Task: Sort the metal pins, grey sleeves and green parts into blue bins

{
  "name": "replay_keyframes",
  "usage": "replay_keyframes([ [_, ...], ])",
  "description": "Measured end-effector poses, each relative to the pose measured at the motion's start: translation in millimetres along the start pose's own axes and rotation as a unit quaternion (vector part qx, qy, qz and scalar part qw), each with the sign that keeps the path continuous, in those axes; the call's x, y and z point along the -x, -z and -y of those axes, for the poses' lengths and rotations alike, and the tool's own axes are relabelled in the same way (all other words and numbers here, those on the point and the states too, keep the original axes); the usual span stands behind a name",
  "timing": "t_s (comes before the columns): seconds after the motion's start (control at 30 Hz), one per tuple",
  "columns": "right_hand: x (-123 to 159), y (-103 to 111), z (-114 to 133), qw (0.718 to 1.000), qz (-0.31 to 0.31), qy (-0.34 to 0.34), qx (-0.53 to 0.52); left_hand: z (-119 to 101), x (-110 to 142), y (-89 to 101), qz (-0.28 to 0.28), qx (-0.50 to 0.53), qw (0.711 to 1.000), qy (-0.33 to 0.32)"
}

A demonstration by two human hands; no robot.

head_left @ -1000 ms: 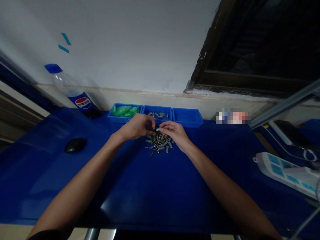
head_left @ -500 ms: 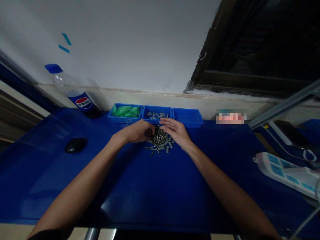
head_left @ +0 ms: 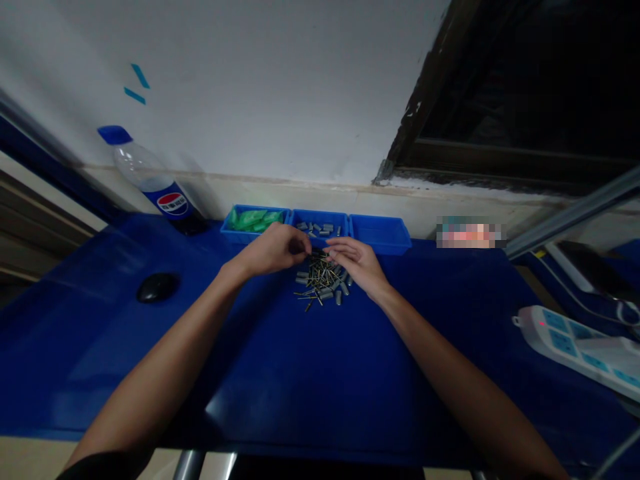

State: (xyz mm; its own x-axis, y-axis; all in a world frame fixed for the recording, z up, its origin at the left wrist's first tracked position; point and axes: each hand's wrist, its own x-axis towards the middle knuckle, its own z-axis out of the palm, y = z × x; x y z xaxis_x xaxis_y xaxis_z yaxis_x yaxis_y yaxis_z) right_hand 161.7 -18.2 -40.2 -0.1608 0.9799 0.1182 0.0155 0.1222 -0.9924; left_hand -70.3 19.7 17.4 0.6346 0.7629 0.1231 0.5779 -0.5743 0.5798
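Observation:
A pile of thin metal pins [head_left: 320, 275], some brassy and some dark, lies on the blue table together with short grey cylinders [head_left: 339, 297]. My left hand [head_left: 274, 252] hovers at the pile's far left edge, thumb and index finger pinched together; whatever is between them is too small to make out. On the right, my right hand [head_left: 359, 265] hangs over the pile's edge with its fingers stretched out toward the left fingertips. Just behind the hands, the middle blue bin [head_left: 320, 217] holds several grey cylinders.
The left blue bin [head_left: 227, 228] contains green plastic bags [head_left: 254, 220]. Beside it along the wall are a right blue bin [head_left: 383, 233] and a cola bottle [head_left: 170, 203]. A black mouse [head_left: 156, 287] lies left; a white power strip [head_left: 555, 337] lies right.
My left hand has lifted slightly up from the pile, uncovering grey cylinders at its left side. My right hand stays close to the same spot. The whole view has shifted slightly.

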Motion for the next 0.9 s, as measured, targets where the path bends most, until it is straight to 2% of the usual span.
replay_keyframes([
  [0.13, 0, 0, 1, 1.000, 0.012, -0.019, -0.002, -4, -1, -0.2, -0.061, 0.141, 0.988, 0.020],
  [0.27, 3, -4, 6, 0.995, 0.034, -0.059, -0.071, -8, -2, -1.6, -0.070, 0.210, 0.975, 0.033],
  [0.47, 4, -6, 8, 0.991, -0.016, -0.072, -0.111, -10, -3, -6.8, -0.066, 0.197, 0.978, 0.034],
  [0.57, 2, -3, 9, 0.993, -0.029, -0.058, -0.097, -12, -4, -9.9, -0.063, 0.170, 0.983, 0.022],
  [0.63, 0, 2, 11, 0.997, -0.036, -0.043, -0.061, -11, -4, -9.8, -0.064, 0.115, 0.991, 0.010],
  [0.7, -3, 11, 14, 0.999, -0.050, -0.021, -0.002, -9, -3, -8.0, -0.039, 0.033, 0.999, -0.003],
  [0.77, -6, 22, 15, 0.994, -0.091, 0.005, 0.067, -6, -1, -5.5, 0.023, -0.045, 0.999, -0.013],
  [0.83, -9, 34, 15, 0.978, -0.159, 0.029, 0.135, -2, 1, -4.3, 0.091, -0.086, 0.992, -0.014],
  [0.9, -11, 43, 15, 0.960, -0.204, 0.044, 0.186, 2, 2, -5.8, 0.132, -0.094, 0.987, -0.008],
])
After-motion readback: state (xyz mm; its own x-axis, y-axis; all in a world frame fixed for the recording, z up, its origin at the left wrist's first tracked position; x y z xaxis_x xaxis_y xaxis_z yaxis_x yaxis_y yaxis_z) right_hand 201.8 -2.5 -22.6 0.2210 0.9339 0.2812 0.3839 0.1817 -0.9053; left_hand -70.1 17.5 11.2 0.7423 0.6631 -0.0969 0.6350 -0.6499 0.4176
